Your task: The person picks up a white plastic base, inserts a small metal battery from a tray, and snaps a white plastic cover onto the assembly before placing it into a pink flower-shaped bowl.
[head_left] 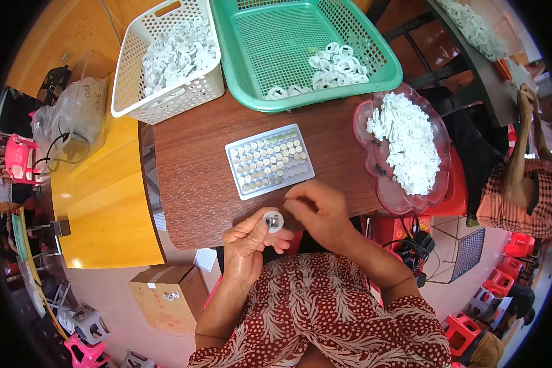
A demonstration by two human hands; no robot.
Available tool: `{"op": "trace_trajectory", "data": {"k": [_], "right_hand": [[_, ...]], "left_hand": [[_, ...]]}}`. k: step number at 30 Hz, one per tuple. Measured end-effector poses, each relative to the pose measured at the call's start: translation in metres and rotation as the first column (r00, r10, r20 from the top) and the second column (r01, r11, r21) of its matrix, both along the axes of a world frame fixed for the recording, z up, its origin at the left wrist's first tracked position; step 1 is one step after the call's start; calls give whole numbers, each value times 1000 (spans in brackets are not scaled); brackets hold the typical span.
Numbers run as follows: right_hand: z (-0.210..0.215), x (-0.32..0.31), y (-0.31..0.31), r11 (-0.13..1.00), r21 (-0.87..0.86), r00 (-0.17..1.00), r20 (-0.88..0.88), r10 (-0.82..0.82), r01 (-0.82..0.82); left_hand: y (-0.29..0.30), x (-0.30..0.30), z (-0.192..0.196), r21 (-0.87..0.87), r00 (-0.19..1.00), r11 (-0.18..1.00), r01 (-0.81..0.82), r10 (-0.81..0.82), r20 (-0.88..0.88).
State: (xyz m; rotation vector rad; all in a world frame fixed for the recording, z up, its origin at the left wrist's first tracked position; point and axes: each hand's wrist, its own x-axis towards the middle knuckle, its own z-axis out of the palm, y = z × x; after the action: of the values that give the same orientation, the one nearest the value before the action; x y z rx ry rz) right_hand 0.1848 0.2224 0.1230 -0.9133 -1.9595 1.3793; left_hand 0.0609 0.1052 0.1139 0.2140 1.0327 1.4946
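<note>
My left hand (245, 248) pinches a small round white plastic housing (273, 221) between thumb and fingers, its face with dark and metallic bits turned up. My right hand (321, 214) is just to its right, fingers curled and drawn together at the tips; whatever they hold, if anything, is too small to make out. Beyond both hands a pale plastic tray (236, 184) lies on the brown table (193, 202). Rows of small round silvery discs, like button cells (264, 161), fill much of it, and several pockets at its right near side hold none.
A white basket (193, 92) heaped with white plastic parts and a green basket (257, 101) with similar rings stand at the back. On the right, a pink scalloped dish (377, 184) holds small white pieces. A yellow table (104, 202) adjoins at left; another person (521, 190) sits far right.
</note>
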Motion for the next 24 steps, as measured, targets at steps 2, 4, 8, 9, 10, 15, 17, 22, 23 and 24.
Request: {"op": "trace_trajectory", "data": {"k": [2,4,8,9,10,15,17,22,23,24], "right_hand": [[0,2,12,989,119,996,-13,-88,89],[-2,2,22,966,238,995,-7,-98,97],[-11,-9,29,855,514,997,-5,-79,71],[-15,-12,29,793,607,998,14,-62,41],[-17,-15,28,793,608,998,13,-61,41],[-18,-22,32,716,697,982,152,-111,-27],[-22,-26,34,707,707,980,152,-126,-19],[-20,-34,29,709,705,953,224,-203,-14],[-19,-36,30,715,699,947,239,-216,-14],[-19,-37,30,720,694,939,255,-229,-12]], "left_hand": [[0,-2,-1,0,1000,1000,-11,11,-13],[0,-4,0,-2,999,1000,-16,16,-39],[4,-2,2,21,1000,1000,-22,22,-15],[5,-2,0,20,999,999,-31,31,-8],[5,-2,-1,19,999,999,-40,40,-1],[3,-4,0,12,998,998,-54,54,-24],[4,-4,-1,19,998,998,-52,52,-23],[5,-5,0,15,998,998,-68,68,3],[5,-5,-1,12,998,997,-70,70,3],[5,-6,-2,24,998,997,-68,68,6]]}}
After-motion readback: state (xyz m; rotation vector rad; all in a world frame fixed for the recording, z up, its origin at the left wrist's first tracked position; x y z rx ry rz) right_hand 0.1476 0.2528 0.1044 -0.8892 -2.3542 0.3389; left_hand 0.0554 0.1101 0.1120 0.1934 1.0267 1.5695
